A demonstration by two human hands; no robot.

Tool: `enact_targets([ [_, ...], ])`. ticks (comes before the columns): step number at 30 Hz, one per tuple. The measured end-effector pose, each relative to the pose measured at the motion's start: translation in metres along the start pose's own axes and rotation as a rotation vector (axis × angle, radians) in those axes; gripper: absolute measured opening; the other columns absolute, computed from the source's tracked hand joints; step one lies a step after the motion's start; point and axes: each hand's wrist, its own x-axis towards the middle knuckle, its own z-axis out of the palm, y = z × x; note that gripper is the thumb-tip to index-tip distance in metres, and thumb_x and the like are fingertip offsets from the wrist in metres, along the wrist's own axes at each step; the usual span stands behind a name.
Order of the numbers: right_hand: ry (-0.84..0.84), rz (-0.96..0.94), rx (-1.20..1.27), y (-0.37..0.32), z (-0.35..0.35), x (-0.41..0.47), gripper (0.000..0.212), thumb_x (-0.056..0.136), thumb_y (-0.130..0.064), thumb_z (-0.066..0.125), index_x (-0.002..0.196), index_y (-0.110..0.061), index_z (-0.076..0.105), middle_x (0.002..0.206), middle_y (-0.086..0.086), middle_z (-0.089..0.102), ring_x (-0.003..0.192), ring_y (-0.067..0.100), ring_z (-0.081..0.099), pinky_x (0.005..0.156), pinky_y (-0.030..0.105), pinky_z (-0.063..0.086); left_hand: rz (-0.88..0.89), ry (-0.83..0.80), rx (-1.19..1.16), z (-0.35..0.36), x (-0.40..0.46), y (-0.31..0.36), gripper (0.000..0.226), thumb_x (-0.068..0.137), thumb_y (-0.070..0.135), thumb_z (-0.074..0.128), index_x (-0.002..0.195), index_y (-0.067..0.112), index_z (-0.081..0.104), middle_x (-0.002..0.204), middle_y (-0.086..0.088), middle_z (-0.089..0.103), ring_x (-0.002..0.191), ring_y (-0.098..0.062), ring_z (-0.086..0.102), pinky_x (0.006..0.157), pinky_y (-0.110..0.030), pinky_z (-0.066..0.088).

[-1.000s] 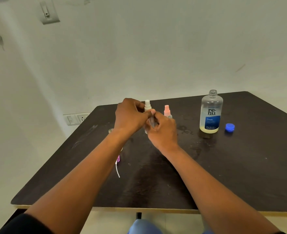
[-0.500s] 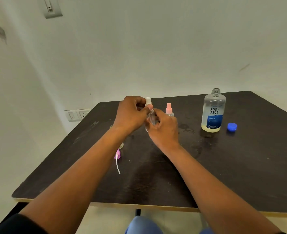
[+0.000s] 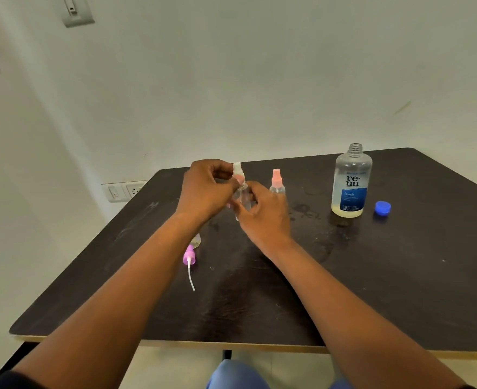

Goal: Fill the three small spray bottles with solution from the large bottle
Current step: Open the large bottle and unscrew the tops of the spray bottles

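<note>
Head view, hands [image 3: 233, 196] gripping spray bottle [image 3: 243, 193] mid-table [image 3: 400, 290]

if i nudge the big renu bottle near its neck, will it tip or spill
The renu bottle would probably tip easily: it stands tall, with liquid showing only near its base, so it looks light. Spilling seems possible, since its neck is open and the blue cap lies beside it on the table.

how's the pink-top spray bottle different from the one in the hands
The pink-top spray bottle stands free on the table, untouched; the white-top spray bottle is held between the left hand and right hand. Their spray heads differ in colour, pink against white. The left hand's fingers are at the white head; nothing touches the pink one. Both have clear bodies and stand roughly upright.
</note>
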Motion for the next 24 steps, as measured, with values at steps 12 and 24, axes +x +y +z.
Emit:
enact_targets([
  [12, -0.036, -0.004, 0.047, 0.004, 0.002, 0.000, 0.037, 0.085, -0.046, 0.080, 0.105, -0.016, 0.072, 0.084, -0.008, 0.071, 0.069, 0.005, 0.062, 0.063, 0.011, 0.044, 0.028, 0.020, -0.068, 0.001, -0.006, 0.002, 0.033, 0.090, 0.004, 0.077, 0.118, 0.021, 0.075, 0.104, 0.006, 0.078, 0.097, -0.008, 0.075, 0.091, -0.033, 0.064],
  [24, -0.049, -0.032, 0.005, 0.002, 0.004, -0.003, 0.037, 0.083, -0.047, 0.080, 0.102, -0.016, 0.070, 0.078, -0.019, 0.061, 0.062, -0.006, 0.056, 0.064, 0.002, 0.040, 0.061, 0.203, -0.071, 0.006, -0.010, -0.006, 0.021, 0.084, 0.038, 0.089, 0.095, 0.024, 0.077, 0.076, 0.012, 0.070, 0.066, -0.002, 0.062, 0.071, -0.023, 0.052],
])
